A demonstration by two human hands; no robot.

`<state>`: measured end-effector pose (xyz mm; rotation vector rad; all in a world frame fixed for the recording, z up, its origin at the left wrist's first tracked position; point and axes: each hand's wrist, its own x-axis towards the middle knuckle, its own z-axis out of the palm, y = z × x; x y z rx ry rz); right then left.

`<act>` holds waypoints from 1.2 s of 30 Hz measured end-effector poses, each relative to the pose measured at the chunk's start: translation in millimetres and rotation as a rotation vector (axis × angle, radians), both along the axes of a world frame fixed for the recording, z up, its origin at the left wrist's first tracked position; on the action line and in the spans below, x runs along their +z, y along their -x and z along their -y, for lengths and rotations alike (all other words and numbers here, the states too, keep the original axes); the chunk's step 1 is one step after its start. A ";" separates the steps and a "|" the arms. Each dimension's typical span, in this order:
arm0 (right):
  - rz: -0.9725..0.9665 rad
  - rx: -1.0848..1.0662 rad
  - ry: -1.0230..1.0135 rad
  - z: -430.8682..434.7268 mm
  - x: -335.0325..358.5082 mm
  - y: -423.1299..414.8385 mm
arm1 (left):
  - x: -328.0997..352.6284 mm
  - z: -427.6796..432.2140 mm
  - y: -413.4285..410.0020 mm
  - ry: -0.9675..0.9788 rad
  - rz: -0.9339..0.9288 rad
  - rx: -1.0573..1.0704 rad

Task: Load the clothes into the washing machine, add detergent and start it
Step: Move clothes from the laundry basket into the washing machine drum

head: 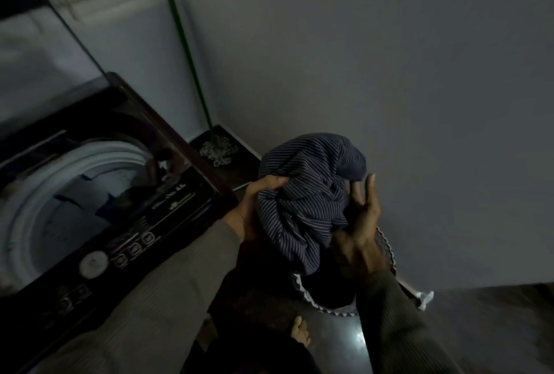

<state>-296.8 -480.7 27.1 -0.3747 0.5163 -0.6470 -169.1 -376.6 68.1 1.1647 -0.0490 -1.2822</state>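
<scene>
Striped navy shirt [308, 193] bunched over the basket [311, 298]: left hand [254, 202] clutches it, right hand [362, 217] touches it, fingers spread.

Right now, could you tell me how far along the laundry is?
Done: the washing machine lid stands open and some fabric seems to lie in the drum. In hand: the left hand grips a striped garment above the laundry basket, right hand open beside it. Left: load it, add detergent, start.
</scene>
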 end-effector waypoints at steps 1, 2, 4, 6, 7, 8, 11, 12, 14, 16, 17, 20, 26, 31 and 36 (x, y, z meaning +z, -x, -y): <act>-0.056 -0.029 0.026 -4.5 3.9 -9.5 | -3.6 -7.2 -9.5 0.062 0.006 -0.041; -0.100 -0.002 0.088 -8.9 14.5 -17.6 | -5.0 -16.7 -19.5 0.110 -0.012 -0.017; -0.099 0.099 0.181 -18.4 30.2 -42.7 | -0.1 -35.4 -42.8 0.111 0.040 0.012; -0.116 0.237 0.316 -36.5 43.7 -67.5 | 7.5 -50.5 -61.8 0.093 0.115 0.078; -0.107 0.293 0.404 -47.4 51.2 -79.0 | 12.1 -57.4 -70.8 0.086 0.166 0.108; -0.134 0.333 0.509 -57.5 57.3 -88.8 | 16.5 -64.9 -79.6 0.080 0.232 0.142; -0.179 0.435 0.716 -80.9 67.0 -118.7 | 28.0 -91.1 -106.1 0.088 0.459 0.249; -0.193 0.452 0.773 -89.2 71.5 -129.1 | 31.5 -100.4 -114.9 0.086 0.524 0.293; -0.212 0.492 0.923 -104.7 80.4 -150.9 | 37.6 -121.6 -136.5 0.052 0.621 0.357; -0.211 0.538 1.051 -119.2 88.6 -177.0 | 45.9 -142.7 -157.4 0.007 0.662 0.373; -0.208 0.561 1.090 -127.9 92.9 -191.2 | 49.9 -154.2 -167.2 -0.015 0.676 0.384; -0.200 0.615 1.218 -154.8 98.6 -231.1 | 58.7 -186.7 -198.1 -0.014 0.758 0.390; -0.296 0.573 1.390 -212.0 86.3 -302.2 | 48.9 -256.6 -258.1 -0.070 0.836 0.383; -0.394 0.651 1.566 -247.0 48.5 -344.2 | 16.8 -305.6 -288.6 -0.143 0.872 0.335; -0.490 0.845 1.655 -277.8 4.9 -375.2 | -34.9 -340.0 -306.9 -0.301 0.879 0.298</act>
